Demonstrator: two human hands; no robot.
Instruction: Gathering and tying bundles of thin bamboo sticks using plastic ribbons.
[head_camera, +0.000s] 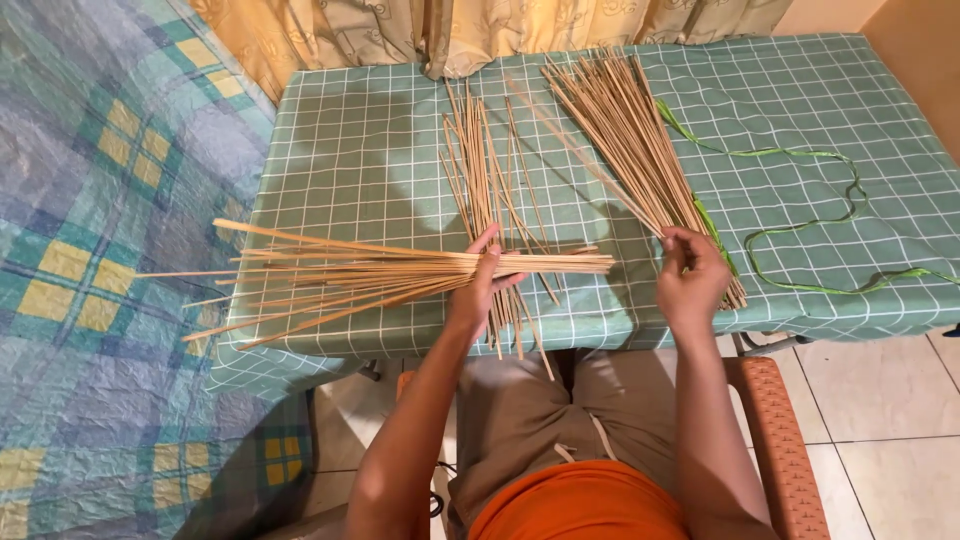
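Head cam looking straight down here. The left hand has its grip wrapped around a bundle of thin bamboo sticks lying sideways across the front of the surface, which is covered with a green checked cloth. The sticks fan out toward the left past the surface edge, over a bed with a blue and yellow plaid blanket, while their other ends point right and stop near the middle. The right hand is up by the near end of a second pile of sticks that runs diagonally from the far edge down to the front right; its fingers are pinched narrow on what looks like 1 single stick lifted off that pile, angling up and away. Between the 2 hands there's a third, looser pile of sticks lying roughly lengthwise, some of it poking over the front edge under the held bundle. A thin green ribbon snakes in loops over the right side of the cloth, starting just beside the diagonal pile. Yellowish curtains hang behind, and the person sits on an orange woven chair.
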